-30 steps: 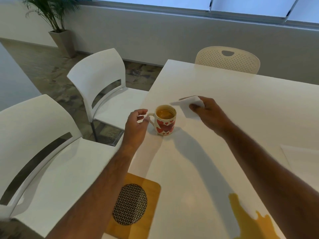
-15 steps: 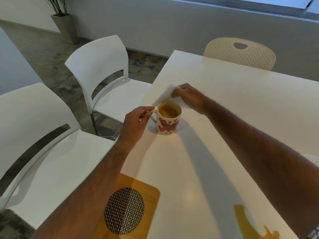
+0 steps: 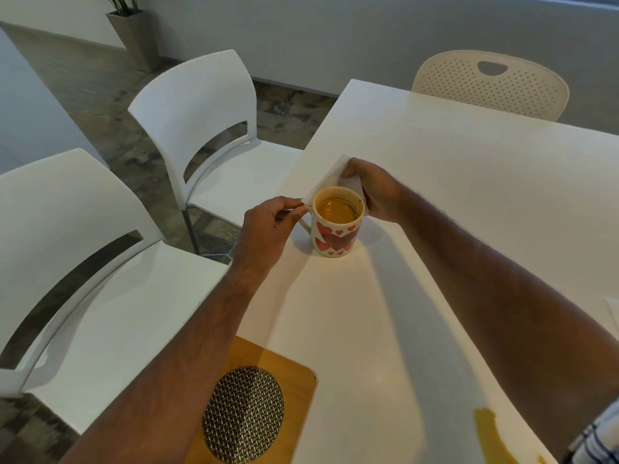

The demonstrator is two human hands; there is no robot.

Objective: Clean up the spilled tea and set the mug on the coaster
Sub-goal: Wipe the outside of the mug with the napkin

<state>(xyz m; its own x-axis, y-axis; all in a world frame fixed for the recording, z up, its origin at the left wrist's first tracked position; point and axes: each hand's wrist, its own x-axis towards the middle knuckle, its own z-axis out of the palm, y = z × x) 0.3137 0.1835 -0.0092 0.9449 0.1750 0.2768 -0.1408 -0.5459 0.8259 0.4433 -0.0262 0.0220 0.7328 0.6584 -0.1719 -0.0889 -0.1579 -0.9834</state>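
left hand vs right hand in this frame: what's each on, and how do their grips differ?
The left hand pinches the handle of the heart-print mug from the side; the right hand holds a white napkin against the mug's far side. The left hand touches only the handle, while the right hand's fingers curl round the napkin by the rim. Both are at the same mug, which stands on the white table, not on the coaster.

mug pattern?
Cream mug with red hearts, seen in the head view.
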